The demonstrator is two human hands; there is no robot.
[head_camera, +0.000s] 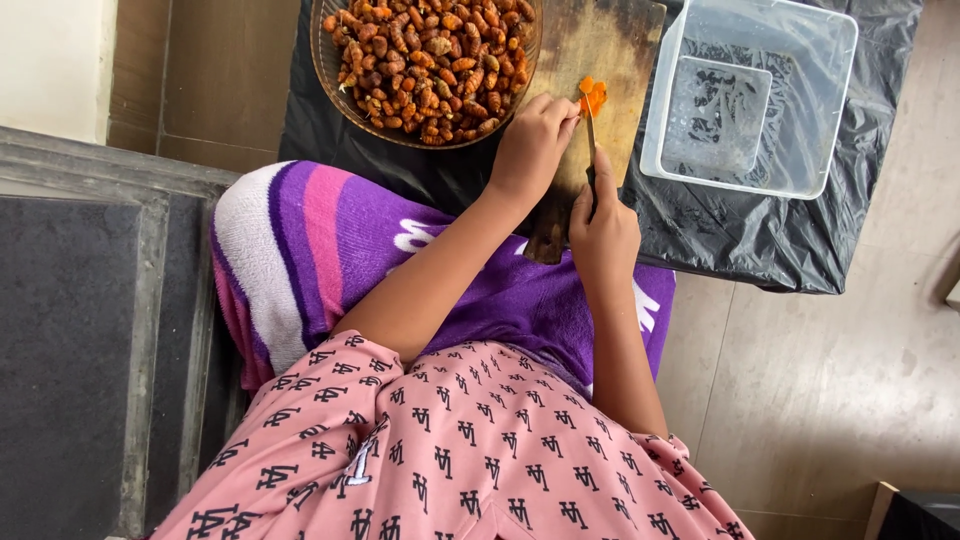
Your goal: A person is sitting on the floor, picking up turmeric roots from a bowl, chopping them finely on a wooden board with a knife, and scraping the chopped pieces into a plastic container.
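Left hand point(530, 150) pins orange root piece point(592, 97) on wooden cutting board point(600, 50); right hand point(603, 232) grips knife point(591, 140) (blade upright).

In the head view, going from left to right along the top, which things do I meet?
Basket of brown roots → left hand → orange piece on the wooden cutting board → clear plastic container.

A black plastic sheet point(740, 235) covers the floor point(850, 380). On it lie a basket point(330, 75) far left, a wooden cutting board point(620, 50) in the middle, and a clear tub point(750, 100) right.
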